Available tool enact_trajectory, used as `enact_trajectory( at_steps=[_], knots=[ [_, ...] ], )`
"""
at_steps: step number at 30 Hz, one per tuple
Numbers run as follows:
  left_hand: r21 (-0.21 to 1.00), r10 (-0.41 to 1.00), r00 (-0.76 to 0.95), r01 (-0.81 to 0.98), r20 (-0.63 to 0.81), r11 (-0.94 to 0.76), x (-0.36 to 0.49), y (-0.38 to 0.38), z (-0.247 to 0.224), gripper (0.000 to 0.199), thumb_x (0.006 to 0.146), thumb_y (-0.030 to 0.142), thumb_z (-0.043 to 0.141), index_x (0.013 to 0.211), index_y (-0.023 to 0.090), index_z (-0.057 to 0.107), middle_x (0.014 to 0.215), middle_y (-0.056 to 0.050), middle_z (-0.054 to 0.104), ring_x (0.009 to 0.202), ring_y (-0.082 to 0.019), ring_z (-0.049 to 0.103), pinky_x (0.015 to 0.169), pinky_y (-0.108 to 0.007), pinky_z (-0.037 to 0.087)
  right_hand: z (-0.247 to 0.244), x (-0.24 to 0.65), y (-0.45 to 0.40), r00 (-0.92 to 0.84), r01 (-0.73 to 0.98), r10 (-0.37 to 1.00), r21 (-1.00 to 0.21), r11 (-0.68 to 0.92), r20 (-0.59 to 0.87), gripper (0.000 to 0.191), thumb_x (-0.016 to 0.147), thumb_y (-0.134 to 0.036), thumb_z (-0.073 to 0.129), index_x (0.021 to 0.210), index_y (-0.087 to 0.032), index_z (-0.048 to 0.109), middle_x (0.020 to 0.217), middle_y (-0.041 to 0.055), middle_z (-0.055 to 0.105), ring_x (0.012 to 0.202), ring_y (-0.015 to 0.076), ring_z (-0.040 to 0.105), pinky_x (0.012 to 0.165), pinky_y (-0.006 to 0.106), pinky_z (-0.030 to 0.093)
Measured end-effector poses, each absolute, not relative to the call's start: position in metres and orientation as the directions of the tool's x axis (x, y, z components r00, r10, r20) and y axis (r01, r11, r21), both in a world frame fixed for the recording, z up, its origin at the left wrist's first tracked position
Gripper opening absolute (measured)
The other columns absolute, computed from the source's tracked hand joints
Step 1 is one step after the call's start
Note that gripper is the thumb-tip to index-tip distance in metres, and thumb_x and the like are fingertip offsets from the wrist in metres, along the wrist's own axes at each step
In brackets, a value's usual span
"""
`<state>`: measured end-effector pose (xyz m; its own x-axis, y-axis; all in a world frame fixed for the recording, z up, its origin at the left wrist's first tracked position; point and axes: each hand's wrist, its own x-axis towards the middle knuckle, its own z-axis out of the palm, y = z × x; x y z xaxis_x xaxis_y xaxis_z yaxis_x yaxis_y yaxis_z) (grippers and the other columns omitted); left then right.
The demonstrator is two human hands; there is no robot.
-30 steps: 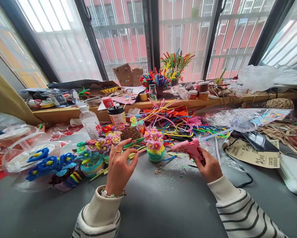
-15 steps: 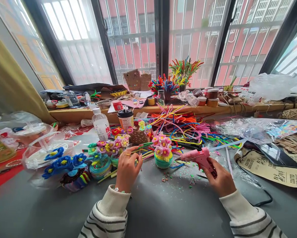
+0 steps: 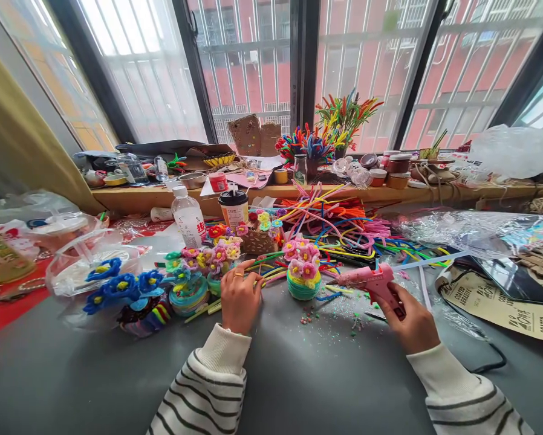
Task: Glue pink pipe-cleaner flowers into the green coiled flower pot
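My right hand point(image 3: 412, 320) is closed round the handle of a pink hot glue gun point(image 3: 366, 278), its nozzle pointing left. Just left of the nozzle stands a small pot wrapped in turquoise and yellow point(image 3: 304, 287), topped with pink fuzzy flowers point(image 3: 301, 257). My left hand point(image 3: 240, 299) is low over the table left of this pot, fingers curled and pressed together beside some pipe cleaners point(image 3: 274, 275). Whatever its fingertips may hold is hidden. Left of it are another flower pot point(image 3: 187, 296) and a striped pot with blue flowers point(image 3: 120, 293).
Small beads and glitter point(image 3: 330, 320) lie scattered before the pot. Behind is a heap of pipe cleaners point(image 3: 335, 217). A water bottle point(image 3: 187, 214) and a lidded cup point(image 3: 234, 208) stand at the back. Sandpaper sheets point(image 3: 493, 308) and a black cable point(image 3: 491, 362) lie right.
My left hand has lowered slightly, its fingers now closer to the tabletop. The glue gun stays in my right hand beside the pot. The whole view has shifted a little.
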<state>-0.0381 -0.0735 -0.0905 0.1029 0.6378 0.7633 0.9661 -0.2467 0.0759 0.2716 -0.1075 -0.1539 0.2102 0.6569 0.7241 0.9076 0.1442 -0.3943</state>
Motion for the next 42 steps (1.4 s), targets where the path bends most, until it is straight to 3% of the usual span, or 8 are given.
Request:
enact_trajectory(
  at_steps=[8,13,18,23,28,35,39,42],
  knots=[
    [0.092,0.67,0.106,0.963,0.734,-0.253,-0.0368,-0.0735,-0.0911,0.017,0.076,0.027,0.05,0.066,0.02,0.061,0.101,-0.007,0.062,0.087,-0.024,0.055,0.079,-0.04,0.041,-0.1552,0.2755,-0.1058,0.187,0.921,0.641,-0.359,0.148,0.744,0.048,0.077,-0.055,0.038,0.098,-0.015,0.056,0.084,0.0102,0.065,0.068,0.0204,0.062,0.06,0.03,0.048],
    [0.152,0.715,0.156,0.926,0.681,-0.347,-0.0339,-0.0706,-0.0896,0.028,0.076,0.029,0.05,0.051,0.019,0.057,0.091,-0.006,0.064,0.086,-0.022,0.056,0.083,-0.041,0.041,-0.1562,0.2741,-0.1048,0.18,0.919,0.638,-0.36,0.163,0.749,0.049,0.077,-0.054,0.038,0.099,-0.014,0.056,0.084,0.0107,0.066,0.068,0.0208,0.062,0.059,0.03,0.048],
    [0.231,0.797,0.242,0.875,0.553,-0.425,-0.0331,-0.0703,-0.0909,0.01,0.071,0.027,0.058,0.064,0.021,0.064,0.105,-0.006,0.06,0.099,-0.024,0.053,0.089,-0.045,0.038,-0.1508,0.2716,-0.1077,0.199,0.916,0.656,-0.377,0.14,0.728,0.048,0.078,-0.053,0.038,0.097,-0.013,0.057,0.083,0.0113,0.065,0.067,0.0204,0.062,0.061,0.031,0.048],
    [0.138,0.865,0.267,0.925,0.425,-0.354,-0.0346,-0.0733,-0.0897,0.013,0.072,0.022,0.056,0.066,0.023,0.067,0.112,-0.006,0.059,0.111,-0.028,0.046,0.098,-0.057,0.021,-0.1487,0.2703,-0.1094,0.217,0.907,0.672,-0.4,0.129,0.708,0.047,0.077,-0.052,0.041,0.099,-0.013,0.056,0.086,0.0112,0.065,0.07,0.0207,0.062,0.062,0.03,0.048],
    [-0.003,0.81,0.223,0.965,0.543,-0.264,-0.0381,-0.0772,-0.088,0.014,0.07,0.021,0.057,0.059,0.019,0.064,0.104,-0.005,0.063,0.11,-0.028,0.048,0.103,-0.055,0.011,-0.1525,0.2717,-0.107,0.205,0.909,0.646,-0.388,0.154,0.736,0.047,0.076,-0.054,0.041,0.096,-0.014,0.057,0.084,0.011,0.066,0.068,0.0209,0.062,0.062,0.031,0.048],
    [-0.052,0.734,0.197,0.975,0.65,-0.216,-0.0407,-0.0772,-0.094,0.027,0.075,0.033,0.051,0.053,0.019,0.061,0.094,-0.006,0.065,0.102,-0.029,0.052,0.1,-0.059,0.008,-0.1517,0.274,-0.1052,0.225,0.911,0.665,-0.397,0.116,0.712,0.049,0.076,-0.055,0.039,0.095,-0.014,0.058,0.08,0.0104,0.066,0.065,0.0205,0.062,0.059,0.03,0.048],
    [-0.024,0.695,0.204,0.966,0.69,-0.259,-0.0407,-0.0741,-0.0967,0.019,0.076,0.032,0.05,0.076,0.018,0.063,0.098,-0.008,0.064,0.099,-0.027,0.054,0.101,-0.056,0.011,-0.1498,0.2731,-0.1049,0.221,0.904,0.683,-0.408,0.123,0.696,0.05,0.077,-0.055,0.038,0.096,-0.013,0.058,0.08,0.0109,0.066,0.065,0.0204,0.062,0.058,0.029,0.048],
    [0.105,0.665,0.167,0.931,0.728,-0.349,-0.038,-0.0722,-0.0976,0.039,0.077,0.036,0.05,0.111,0.017,0.05,0.105,-0.01,0.061,0.101,-0.024,0.054,0.101,-0.048,0.022,-0.1481,0.2709,-0.1049,0.25,0.893,0.669,-0.433,0.12,0.7,0.053,0.078,-0.056,0.035,0.096,-0.013,0.059,0.081,0.0118,0.066,0.067,0.0211,0.062,0.059,0.03,0.048]
  ],
)
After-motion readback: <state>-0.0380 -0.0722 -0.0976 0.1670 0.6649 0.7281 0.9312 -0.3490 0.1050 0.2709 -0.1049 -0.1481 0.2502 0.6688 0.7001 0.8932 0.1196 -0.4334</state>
